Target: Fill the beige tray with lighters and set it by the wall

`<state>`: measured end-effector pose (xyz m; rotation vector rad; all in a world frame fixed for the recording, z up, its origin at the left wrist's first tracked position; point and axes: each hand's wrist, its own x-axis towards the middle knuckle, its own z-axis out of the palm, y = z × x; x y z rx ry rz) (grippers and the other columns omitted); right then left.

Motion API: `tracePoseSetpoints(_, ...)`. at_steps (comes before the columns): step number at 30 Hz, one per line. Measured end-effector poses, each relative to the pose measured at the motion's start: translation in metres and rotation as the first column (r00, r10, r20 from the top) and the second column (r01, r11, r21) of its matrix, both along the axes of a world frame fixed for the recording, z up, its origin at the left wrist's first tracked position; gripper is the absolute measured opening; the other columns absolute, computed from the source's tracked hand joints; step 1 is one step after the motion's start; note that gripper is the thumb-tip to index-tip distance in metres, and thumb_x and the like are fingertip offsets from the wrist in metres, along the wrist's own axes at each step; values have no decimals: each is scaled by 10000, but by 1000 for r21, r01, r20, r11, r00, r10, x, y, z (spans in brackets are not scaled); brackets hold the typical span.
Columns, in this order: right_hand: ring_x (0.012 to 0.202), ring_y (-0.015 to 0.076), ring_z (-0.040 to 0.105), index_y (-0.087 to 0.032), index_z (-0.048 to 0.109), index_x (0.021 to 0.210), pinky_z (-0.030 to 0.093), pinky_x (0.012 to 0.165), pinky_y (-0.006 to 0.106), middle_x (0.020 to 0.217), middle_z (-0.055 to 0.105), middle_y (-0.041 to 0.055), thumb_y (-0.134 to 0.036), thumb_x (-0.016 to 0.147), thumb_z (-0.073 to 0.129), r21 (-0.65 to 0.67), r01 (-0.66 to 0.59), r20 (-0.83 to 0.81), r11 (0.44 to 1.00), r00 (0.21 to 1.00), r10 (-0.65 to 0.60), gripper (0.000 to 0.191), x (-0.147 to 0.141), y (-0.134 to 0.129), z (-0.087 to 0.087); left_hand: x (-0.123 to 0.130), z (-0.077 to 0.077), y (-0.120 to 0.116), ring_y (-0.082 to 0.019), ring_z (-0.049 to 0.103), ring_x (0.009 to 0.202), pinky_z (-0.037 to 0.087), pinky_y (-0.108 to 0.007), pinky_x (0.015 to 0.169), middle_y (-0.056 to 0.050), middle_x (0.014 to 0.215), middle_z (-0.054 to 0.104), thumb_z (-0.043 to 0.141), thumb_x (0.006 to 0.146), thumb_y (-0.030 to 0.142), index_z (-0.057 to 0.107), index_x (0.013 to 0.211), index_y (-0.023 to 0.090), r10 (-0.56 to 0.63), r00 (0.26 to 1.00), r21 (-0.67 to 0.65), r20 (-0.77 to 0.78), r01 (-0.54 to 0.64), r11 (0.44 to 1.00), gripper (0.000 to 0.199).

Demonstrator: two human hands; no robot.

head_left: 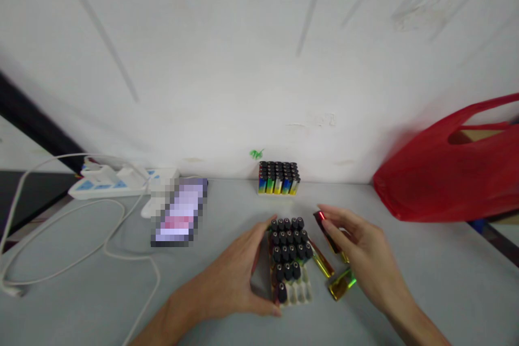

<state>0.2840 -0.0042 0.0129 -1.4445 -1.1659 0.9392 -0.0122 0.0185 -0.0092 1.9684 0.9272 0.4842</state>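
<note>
A pale slotted tray (300, 293) stands in front of me, filled in most rows with upright black-topped lighters (287, 238). Some slots at its near right show bare. My left hand (239, 275) wraps round the tray's left side, fingers at the far corner and thumb at the near one. To the right, my right hand (363, 248) pinches the dark end of a shiny red and gold lighter (330, 235), which lies slanted. Two more loose shiny lighters lie between tray and hand: a gold one (323, 262) and a green-gold one (341, 284).
Against the wall stands a second block of colourful black-topped lighters (279, 178). At left are a phone (181, 213), a white power strip (117, 186) and a looping white cable (109, 243). A red bag (450, 167) sits at the right.
</note>
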Motion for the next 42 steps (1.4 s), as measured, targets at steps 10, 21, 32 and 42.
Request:
tracePoseSetpoints(10, 551, 50, 366, -121, 917, 1160, 312, 346, 132, 819, 666, -17, -241, 714, 1114, -307, -329, -788, 893, 614, -45, 502, 10, 16, 44, -1, 2, -1, -536, 484, 1692, 302, -699, 1460, -196, 1900, 443, 1140, 720, 499, 304, 1896, 280, 6, 1000, -4, -6, -6, 1000, 1459)
tracePoseSetpoints(21, 565, 108, 158, -200, 814, 919, 308, 476, 217, 645, 364, -84, -667, 975, 922, -90, -342, -726, 935, 666, 174, 482, -2, 4, 32, -2, -1, 0, -537, 474, 1703, 304, -708, 1458, -193, 1901, 441, 1154, 698, 496, 271, 1906, 301, 10, 1000, -4, -26, -10, 1000, 1509)
tracePoseSetpoints(32, 657, 169, 214, -258, 522, 675, 364, 564, 275, 714, 359, -52, -691, 914, 941, -8, -401, -786, 916, 569, 242, 648, -17, -1, 18, -2, 2, -2, -520, 424, 1741, 278, -692, 1469, -197, 1919, 407, 1138, 725, 477, 250, 1909, 303, 9, 1000, -12, -17, -9, 1000, 1490)
tracePoseSetpoints(42, 683, 190, 303, -251, 560, 656, 374, 659, 329, 701, 395, -27, -601, 981, 831, 14, -422, -696, 906, 647, 312, 549, -13, 0, 11, -1, 4, -2, -511, 406, 1755, 276, -680, 1477, -209, 1921, 401, 1141, 727, 497, 250, 1909, 276, 0, 1000, -14, -14, 0, 1000, 1496)
